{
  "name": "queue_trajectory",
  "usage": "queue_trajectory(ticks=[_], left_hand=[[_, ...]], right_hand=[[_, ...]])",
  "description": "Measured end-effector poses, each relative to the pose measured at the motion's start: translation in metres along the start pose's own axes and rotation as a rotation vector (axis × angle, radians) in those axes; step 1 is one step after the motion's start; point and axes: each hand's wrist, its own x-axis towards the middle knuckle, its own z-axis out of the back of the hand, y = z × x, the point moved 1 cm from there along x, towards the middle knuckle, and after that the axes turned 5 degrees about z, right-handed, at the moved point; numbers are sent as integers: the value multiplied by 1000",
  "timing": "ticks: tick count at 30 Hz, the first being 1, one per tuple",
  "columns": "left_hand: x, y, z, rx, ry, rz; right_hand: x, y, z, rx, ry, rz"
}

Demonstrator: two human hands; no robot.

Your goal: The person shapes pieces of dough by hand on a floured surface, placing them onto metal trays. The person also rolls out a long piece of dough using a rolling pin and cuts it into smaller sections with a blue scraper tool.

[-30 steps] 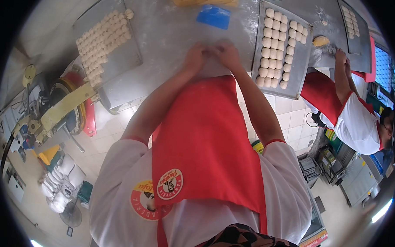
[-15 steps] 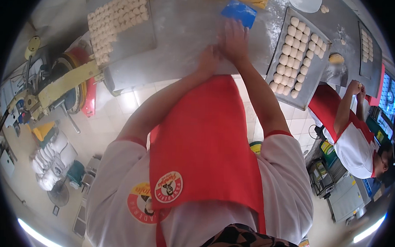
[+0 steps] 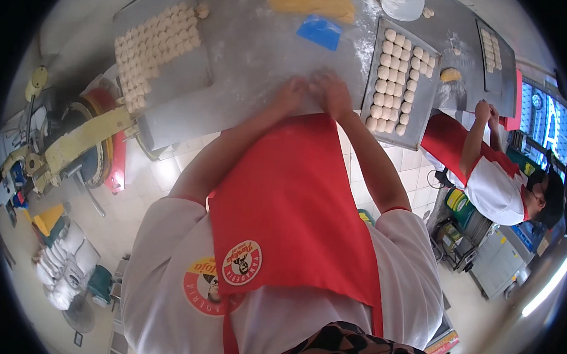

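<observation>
At the near edge of the floured steel table (image 3: 250, 63), my left hand (image 3: 289, 93) and my right hand (image 3: 331, 94) are close together. My left fingers are curled; whatever they hold, if anything, is hidden. The right fingers are smeared by motion. Just beyond them lie a flat blue scraper (image 3: 318, 31) and a crumpled-looking yellow slab (image 3: 309, 2). On the right is a metal tray (image 3: 416, 139) with rows of rounded dough balls (image 3: 388, 87). Another tray (image 3: 187, 77) on the left bears many smaller dough pieces (image 3: 150, 50).
A co-worker (image 3: 483, 184) in a red apron works at the right end, hands together (image 3: 487, 112), near a small tray (image 3: 488, 47). A white dish (image 3: 402, 3) stands at the back. Machinery (image 3: 85, 145) borders the table at left, above stacked white sacks (image 3: 62, 263).
My right hand reached forward to the blue scraper with fingers stretched half a second ago; it is now back beside my left hand. The whole view has shifted slightly.
</observation>
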Motion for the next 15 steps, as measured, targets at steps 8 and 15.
queue_trajectory(ticks=[8, 15], left_hand=[[14, -41, -20, -167, 208, -7], [55, -132, -89, -358, 446, 194]], right_hand=[[-28, -7, -12, 309, -186, -378], [-78, -75, 86, 862, -354, -831]])
